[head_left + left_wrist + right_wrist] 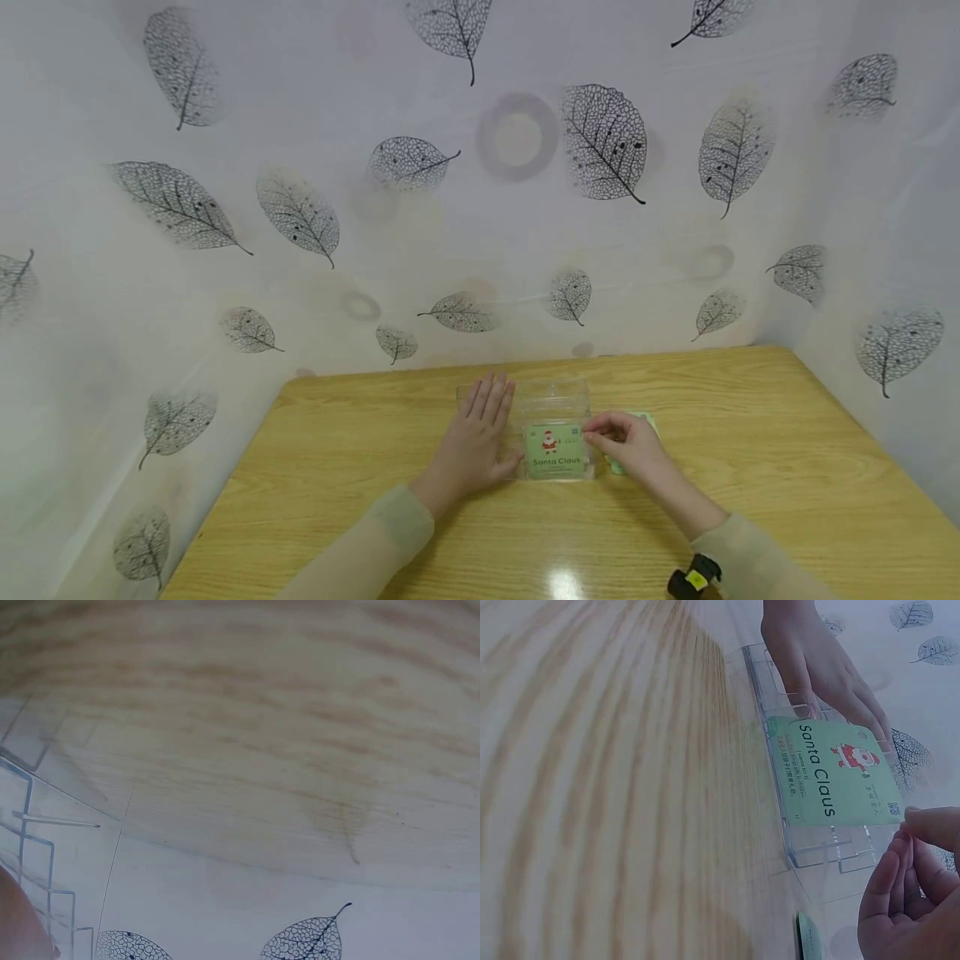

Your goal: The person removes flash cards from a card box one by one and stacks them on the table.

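A green "Santa Claus" card (553,463) with a red-suited Santa picture lies over a clear plastic holder (553,388) with stepped compartments. My right hand (632,443) pinches the card's upper right corner between thumb and forefinger, also plain in the right wrist view, where the card (832,776) tilts slightly over the holder (814,859). With fingers straight, my left hand (472,440) rests on the left part of the holder. Only a bit of the left hand (19,922) appears in the left wrist view. More green cards (617,467) lie partly hidden beneath the right hand.
A wooden table (315,500) bears everything and ends at a pale cloth (510,242) printed with leaves, which hangs behind and at both sides. A black strap with a yellow patch (696,577) sits at the right sleeve. The card pile (808,937) stands beside the holder.
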A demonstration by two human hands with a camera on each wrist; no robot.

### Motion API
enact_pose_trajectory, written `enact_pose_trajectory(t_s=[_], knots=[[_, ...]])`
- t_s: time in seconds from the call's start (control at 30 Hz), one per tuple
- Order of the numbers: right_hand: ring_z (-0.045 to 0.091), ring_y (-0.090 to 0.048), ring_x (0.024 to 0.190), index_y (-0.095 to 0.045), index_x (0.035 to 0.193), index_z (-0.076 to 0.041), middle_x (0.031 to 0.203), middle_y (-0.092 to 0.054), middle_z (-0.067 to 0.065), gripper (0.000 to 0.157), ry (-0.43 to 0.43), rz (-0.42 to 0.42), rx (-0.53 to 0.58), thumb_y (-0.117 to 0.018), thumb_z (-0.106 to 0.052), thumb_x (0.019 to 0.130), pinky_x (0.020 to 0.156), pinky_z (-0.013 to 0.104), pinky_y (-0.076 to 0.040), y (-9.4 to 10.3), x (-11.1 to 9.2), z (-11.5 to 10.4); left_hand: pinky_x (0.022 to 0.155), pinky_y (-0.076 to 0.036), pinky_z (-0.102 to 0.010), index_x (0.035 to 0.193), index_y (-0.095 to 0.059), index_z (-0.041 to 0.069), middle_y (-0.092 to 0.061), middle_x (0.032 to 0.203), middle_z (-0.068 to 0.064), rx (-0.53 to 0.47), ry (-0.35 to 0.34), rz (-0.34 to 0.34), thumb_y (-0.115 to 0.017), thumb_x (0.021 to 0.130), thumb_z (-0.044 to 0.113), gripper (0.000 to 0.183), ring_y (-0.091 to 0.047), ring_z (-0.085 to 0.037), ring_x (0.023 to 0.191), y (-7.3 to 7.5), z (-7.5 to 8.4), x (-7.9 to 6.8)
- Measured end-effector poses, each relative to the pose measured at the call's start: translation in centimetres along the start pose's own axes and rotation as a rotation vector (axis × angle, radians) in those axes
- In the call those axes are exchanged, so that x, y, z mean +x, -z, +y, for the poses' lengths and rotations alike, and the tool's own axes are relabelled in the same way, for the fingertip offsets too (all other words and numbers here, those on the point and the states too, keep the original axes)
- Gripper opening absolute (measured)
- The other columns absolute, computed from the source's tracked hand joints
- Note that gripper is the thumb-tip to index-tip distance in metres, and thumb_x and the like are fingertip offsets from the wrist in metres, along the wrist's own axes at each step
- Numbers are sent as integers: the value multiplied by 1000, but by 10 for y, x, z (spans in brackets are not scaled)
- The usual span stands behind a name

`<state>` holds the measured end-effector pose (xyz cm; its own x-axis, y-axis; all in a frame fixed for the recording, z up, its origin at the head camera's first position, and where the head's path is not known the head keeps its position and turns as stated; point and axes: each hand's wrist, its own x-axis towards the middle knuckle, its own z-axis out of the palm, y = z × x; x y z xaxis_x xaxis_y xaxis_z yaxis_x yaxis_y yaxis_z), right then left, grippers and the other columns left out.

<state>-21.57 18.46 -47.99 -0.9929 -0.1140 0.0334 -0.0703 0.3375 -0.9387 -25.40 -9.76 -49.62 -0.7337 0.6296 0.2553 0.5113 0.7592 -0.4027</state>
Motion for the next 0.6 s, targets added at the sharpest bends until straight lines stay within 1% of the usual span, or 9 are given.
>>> enact_pose_trajectory(t_s=[0.1, 0.23, 0.47, 0.6], knots=[[5, -61, 80, -74, 112, 5, 103, -76, 12, 17, -19, 15, -8, -73, -6, 99, 67, 22, -54, -1, 1, 0, 136, -21, -46, 169, -13, -2, -14, 178, -22, -11, -2, -3, -42, 101, 71, 103, -20, -39, 165, 0, 0, 0], [6, -61, 79, -75, 111, 5, 102, -77, 12, 17, -33, 28, -24, -73, -7, 99, 67, 21, -54, -1, 2, 0, 136, -22, -46, 168, -15, -2, -15, 177, -22, -8, -4, 1, -42, 101, 71, 103, -20, -39, 165, 2, 0, 0], [5, -61, 79, -76, 111, 4, 102, -77, 13, 16, -27, 34, -43, -74, -6, 98, 66, 20, -53, -2, 3, 0, 136, -21, -45, 169, -16, -1, -20, 177, -21, 9, 0, -1, -42, 101, 71, 102, -20, -38, 165, 1, 0, 1], [4, -60, 77, -76, 110, 4, 101, -77, 14, 16, -16, 48, -65, -75, -5, 97, 65, 20, -52, -4, 4, 1, 136, -21, -46, 169, -16, -1, -17, 177, -22, 14, 0, 4, -42, 101, 71, 102, -21, -39, 165, -1, 0, 2]])
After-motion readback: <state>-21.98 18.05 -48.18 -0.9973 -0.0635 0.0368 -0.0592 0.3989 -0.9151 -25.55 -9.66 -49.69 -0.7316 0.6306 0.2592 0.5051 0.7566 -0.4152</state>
